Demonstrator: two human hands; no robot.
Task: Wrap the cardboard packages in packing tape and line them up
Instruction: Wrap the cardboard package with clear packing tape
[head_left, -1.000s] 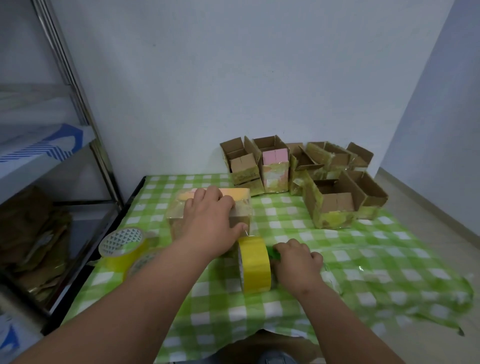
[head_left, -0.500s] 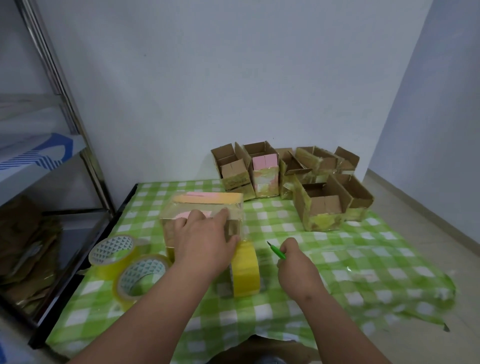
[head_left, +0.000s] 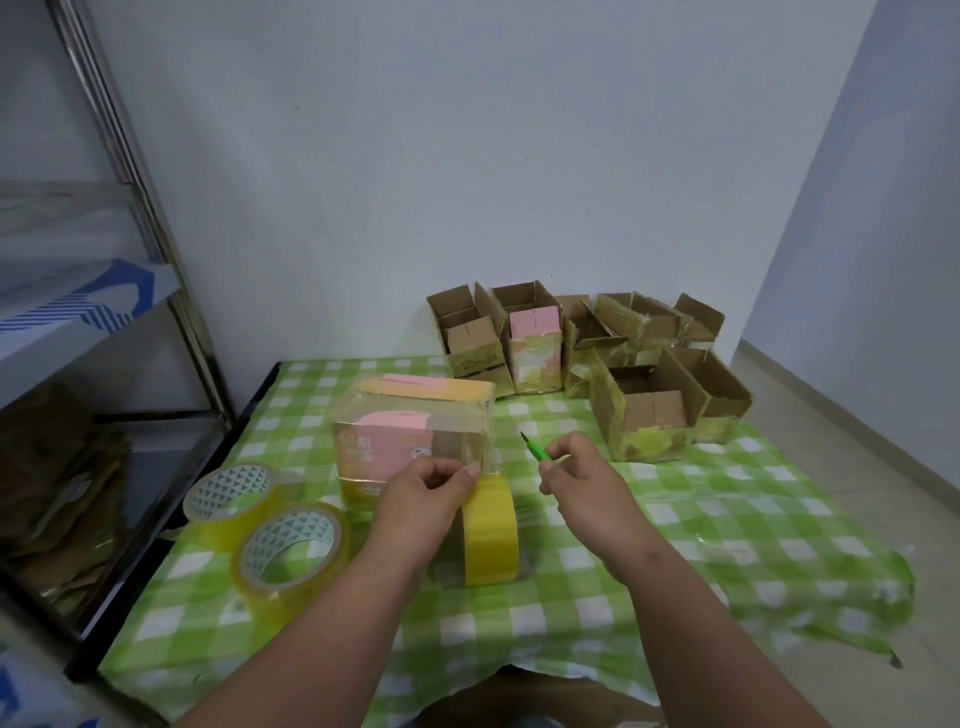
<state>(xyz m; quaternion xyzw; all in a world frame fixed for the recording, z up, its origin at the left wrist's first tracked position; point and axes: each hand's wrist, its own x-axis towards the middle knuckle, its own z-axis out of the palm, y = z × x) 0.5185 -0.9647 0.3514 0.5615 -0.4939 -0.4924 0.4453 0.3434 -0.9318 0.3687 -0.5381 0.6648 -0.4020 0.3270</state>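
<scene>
A person works at a table under a green-and-white checked cloth (head_left: 675, 525). The cardboard package (head_left: 415, 441), already glossy with clear tape and showing pink and orange print, sits on the cloth just ahead of the hands. The left hand (head_left: 428, 499) has its fingers curled, thumb and forefinger pinching at the package's near right corner, seemingly on the tape there. Just below that hand an upright roll of yellow packing tape (head_left: 491, 530) stands on edge on the cloth. The right hand (head_left: 582, 480) is closed around a green utility knife (head_left: 537, 449), its blade tip pointing up and left toward the package corner without touching it. Two more tape rolls (head_left: 291, 545) lie flat at the left, touching each other. Open cardboard boxes (head_left: 644, 410), several smeared with yellowish tape, cluster along the far side against the wall, one holding a pink carton (head_left: 535, 325).
</scene>
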